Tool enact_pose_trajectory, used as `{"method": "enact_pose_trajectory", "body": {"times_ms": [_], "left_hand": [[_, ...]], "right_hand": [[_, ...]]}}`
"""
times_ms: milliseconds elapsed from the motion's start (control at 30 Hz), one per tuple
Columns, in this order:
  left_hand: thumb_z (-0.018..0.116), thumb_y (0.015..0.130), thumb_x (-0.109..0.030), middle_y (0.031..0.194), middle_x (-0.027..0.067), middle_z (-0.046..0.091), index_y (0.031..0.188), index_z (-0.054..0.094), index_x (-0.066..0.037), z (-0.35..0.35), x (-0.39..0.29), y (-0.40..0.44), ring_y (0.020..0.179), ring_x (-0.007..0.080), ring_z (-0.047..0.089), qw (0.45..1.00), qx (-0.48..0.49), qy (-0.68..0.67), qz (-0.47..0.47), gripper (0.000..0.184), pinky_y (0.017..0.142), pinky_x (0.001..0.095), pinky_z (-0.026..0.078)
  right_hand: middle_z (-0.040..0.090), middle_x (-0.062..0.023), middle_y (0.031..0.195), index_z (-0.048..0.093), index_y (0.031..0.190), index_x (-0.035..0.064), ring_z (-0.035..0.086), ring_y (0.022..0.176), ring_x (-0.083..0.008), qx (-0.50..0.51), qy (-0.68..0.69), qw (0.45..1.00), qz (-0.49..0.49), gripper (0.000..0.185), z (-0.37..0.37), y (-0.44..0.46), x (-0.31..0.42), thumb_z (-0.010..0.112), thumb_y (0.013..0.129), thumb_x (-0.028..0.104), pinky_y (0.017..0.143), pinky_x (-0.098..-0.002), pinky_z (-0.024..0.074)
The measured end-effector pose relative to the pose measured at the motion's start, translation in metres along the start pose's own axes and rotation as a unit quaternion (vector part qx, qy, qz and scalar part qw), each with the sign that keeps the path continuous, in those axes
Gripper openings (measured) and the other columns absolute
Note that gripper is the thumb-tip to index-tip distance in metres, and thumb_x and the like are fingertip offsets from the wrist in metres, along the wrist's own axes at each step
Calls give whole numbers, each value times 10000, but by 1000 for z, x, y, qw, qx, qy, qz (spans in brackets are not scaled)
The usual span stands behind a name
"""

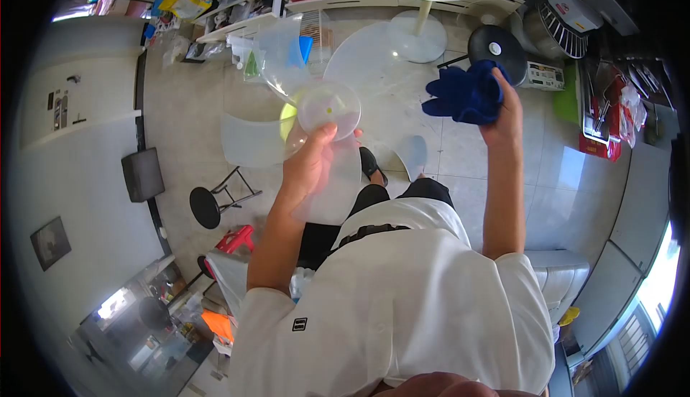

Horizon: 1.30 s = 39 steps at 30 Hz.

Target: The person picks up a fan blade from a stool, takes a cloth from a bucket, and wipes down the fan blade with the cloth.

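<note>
Pinched by its hub in my left hand (313,160) is a translucent fan blade piece (266,138), its several clear blades spreading around the hand. A yellow-green round patch shows through behind its hub. My right hand (505,113), raised on the other side, grips a dark blue cloth (463,95) with finger-like lobes that point left. The cloth and the blades are apart. Part of my left hand's fingers shows only through the clear plastic.
A fan stand (419,36) on a round base is ahead. Near it is a round black stool (497,56). A folding black stool (205,207) and a red stool (235,239) stand at the left. A low white cabinet (352,2) runs along the far side.
</note>
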State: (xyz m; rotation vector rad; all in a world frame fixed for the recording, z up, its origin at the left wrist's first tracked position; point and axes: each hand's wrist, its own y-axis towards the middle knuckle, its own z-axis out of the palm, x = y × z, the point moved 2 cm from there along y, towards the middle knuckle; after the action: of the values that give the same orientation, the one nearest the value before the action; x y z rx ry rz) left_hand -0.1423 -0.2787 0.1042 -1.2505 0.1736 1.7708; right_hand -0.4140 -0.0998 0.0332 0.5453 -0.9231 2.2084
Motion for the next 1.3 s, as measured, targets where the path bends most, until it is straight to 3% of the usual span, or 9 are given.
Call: {"method": "enact_pose_trajectory", "body": {"times_ms": [167,333,467,533,567,633,700,900,1300], "left_hand": [[619,967,-181,1163,152,663,1396,458,-13,-3,9,12,1009,260,691,998,-35,56,24,488,832,385,575],[618,959,-160,1169,156,660,1386,463,-17,6,9,22,1002,269,692,998,-39,21,41,476,834,397,584],[607,958,-150,1177,151,651,1342,492,-22,-29,-15,26,993,265,686,989,-88,1,117,421,839,415,588],[611,956,-158,1181,149,648,1345,488,-21,-31,-29,29,1000,265,684,982,-106,1,154,431,842,414,586],[614,954,-166,1184,147,644,1348,485,-19,-30,-35,31,1008,266,683,975,-119,1,188,441,846,412,585],[616,951,-167,1184,145,643,1348,483,-14,-25,-37,37,1005,265,683,972,-119,4,205,446,852,410,583],[618,948,-169,1184,144,641,1348,482,-10,-9,-30,47,1001,264,683,970,-109,3,218,452,857,408,581],[626,941,-211,1082,149,684,1314,509,17,26,-22,59,965,234,692,959,-110,18,259,453,872,368,569],[570,993,-204,1258,154,612,1396,464,-27,-37,-77,90,1087,272,663,927,-200,-103,299,454,876,389,576]], "right_hand": [[699,-147,1159,634,1216,-17,700,1020,-267,224,-270,934,-70,317,60,-66,-1,700,915,61,906,-390,570],[616,-171,1227,654,1140,2,611,1099,-375,393,-683,522,-327,335,86,-85,-32,735,815,13,964,-427,489],[643,-157,1121,667,1104,1,641,1018,-341,319,-673,571,-345,289,51,-65,-29,726,822,12,912,-411,510],[673,-131,1083,662,1132,-12,667,1016,-283,201,-599,765,-121,263,43,-61,-28,697,873,15,896,-400,535],[673,-131,1083,662,1132,-12,667,1016,-283,204,-600,764,-123,263,46,-63,-28,697,873,15,896,-400,535],[692,-103,1085,631,1199,-34,675,1034,-231,149,-286,941,106,272,51,-67,-35,648,944,58,902,-388,556],[671,-116,1213,517,1388,-29,666,1094,-229,192,-46,965,171,434,72,-77,-54,596,1016,179,969,-384,543],[647,-79,1146,421,1430,-19,625,1001,-129,240,-357,903,-7,582,111,-96,-81,719,948,111,882,-299,538],[694,-102,1054,533,1312,-49,690,876,-155,190,-275,936,111,403,96,-110,-98,676,953,63,787,-317,593]]}}
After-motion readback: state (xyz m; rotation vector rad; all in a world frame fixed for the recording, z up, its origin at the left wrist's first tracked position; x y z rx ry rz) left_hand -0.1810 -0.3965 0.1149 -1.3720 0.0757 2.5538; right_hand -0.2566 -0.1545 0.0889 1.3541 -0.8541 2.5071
